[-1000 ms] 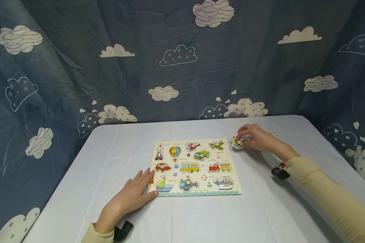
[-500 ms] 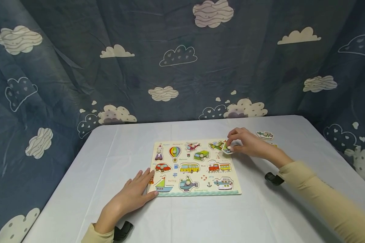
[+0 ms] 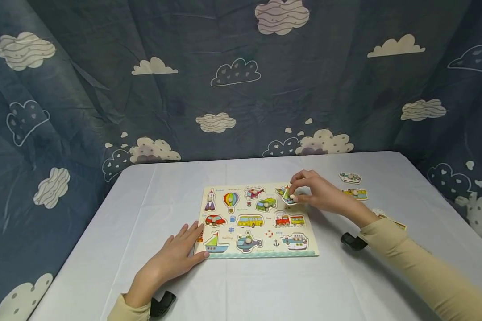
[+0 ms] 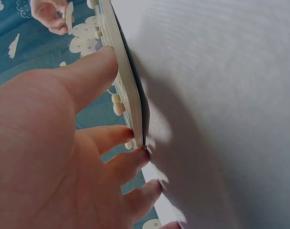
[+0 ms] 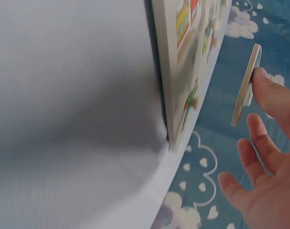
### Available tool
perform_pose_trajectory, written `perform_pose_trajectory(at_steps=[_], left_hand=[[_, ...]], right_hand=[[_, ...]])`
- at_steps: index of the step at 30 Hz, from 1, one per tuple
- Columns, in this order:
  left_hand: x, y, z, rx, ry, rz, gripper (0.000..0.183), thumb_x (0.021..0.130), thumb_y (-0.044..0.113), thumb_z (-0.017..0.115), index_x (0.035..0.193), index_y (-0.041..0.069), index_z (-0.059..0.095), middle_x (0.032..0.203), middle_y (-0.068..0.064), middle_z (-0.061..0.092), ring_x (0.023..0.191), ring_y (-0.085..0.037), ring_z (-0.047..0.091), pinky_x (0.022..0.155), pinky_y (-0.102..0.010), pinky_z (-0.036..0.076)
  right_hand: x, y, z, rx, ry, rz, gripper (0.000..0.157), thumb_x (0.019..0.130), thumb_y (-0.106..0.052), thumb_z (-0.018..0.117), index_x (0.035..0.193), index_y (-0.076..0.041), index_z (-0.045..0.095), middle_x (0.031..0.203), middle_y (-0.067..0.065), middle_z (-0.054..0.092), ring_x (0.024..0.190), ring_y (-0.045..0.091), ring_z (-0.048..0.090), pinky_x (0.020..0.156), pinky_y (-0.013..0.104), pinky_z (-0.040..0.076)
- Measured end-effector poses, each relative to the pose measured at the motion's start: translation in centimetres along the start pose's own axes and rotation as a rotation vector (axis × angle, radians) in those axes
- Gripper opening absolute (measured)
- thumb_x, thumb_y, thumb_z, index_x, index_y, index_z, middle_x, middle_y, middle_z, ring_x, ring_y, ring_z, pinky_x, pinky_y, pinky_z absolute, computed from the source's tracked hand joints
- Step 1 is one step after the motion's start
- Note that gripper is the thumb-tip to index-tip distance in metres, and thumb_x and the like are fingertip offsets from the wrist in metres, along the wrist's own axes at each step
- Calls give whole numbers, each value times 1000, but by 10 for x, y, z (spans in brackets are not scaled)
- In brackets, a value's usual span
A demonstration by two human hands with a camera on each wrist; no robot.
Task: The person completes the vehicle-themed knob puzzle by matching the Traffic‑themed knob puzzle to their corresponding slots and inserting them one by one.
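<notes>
A wooden puzzle board [image 3: 261, 255] with vehicle pictures lies on the table. My left hand [image 3: 176, 254] rests against its left edge, fingers extended and thumb on the lower left corner. Between thumb and fingertips, my right hand [image 3: 323, 195] pinches a sailboat puzzle piece [image 3: 287, 196] by its knob. In the right wrist view this piece [image 5: 245, 88] is tilted and apart from the board. It hovers over the board's upper right, partly covering the green plane [image 3: 280, 191]. Knobs stand on several pictures, such as the balloon [image 3: 230, 200] and the submarine [image 3: 248, 243].
Right of the board lie a ship piece [image 3: 350, 178] and a yellow vehicle piece [image 3: 357, 194]. Closer to me, more piece edges [image 3: 391, 219] show partly behind the right sleeve [image 3: 409, 245]. A dark cloud-patterned curtain [image 3: 241, 102] hangs behind the white table [image 3: 257, 290].
My right hand has carried the sailboat piece leftward from the table beside the board to above its upper right, uncovering the loose pieces. The left hand has stayed put.
</notes>
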State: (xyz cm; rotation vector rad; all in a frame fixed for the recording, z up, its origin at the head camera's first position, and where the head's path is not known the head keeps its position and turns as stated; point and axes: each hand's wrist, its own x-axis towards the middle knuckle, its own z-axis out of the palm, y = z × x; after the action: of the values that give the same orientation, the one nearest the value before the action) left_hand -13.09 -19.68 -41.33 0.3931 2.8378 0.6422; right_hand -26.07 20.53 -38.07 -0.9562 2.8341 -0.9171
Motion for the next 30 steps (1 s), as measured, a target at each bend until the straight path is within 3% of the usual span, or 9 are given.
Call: perform_pose_trajectory(at_steps=[15, 30], left_hand=[[-2, 0, 4, -3, 0, -8, 75, 93, 45, 65, 154, 12, 35, 159, -10, 28, 147, -36, 19, 111, -66, 15], [0, 0, 1, 0, 17, 7, 75, 93, 45, 65, 153, 11, 36, 159, -10, 28, 146, -36, 20, 110, -66, 16]], right_hand=[[9, -26, 26, 48, -14, -49, 15, 86, -12, 78, 94, -24, 73, 121, 4, 56, 118, 29, 46, 96, 51, 41], [17, -61, 46, 130, -75, -107, 11, 86, -14, 77, 93, -21, 73, 125, 10, 57, 122, 26, 46, 100, 48, 39]])
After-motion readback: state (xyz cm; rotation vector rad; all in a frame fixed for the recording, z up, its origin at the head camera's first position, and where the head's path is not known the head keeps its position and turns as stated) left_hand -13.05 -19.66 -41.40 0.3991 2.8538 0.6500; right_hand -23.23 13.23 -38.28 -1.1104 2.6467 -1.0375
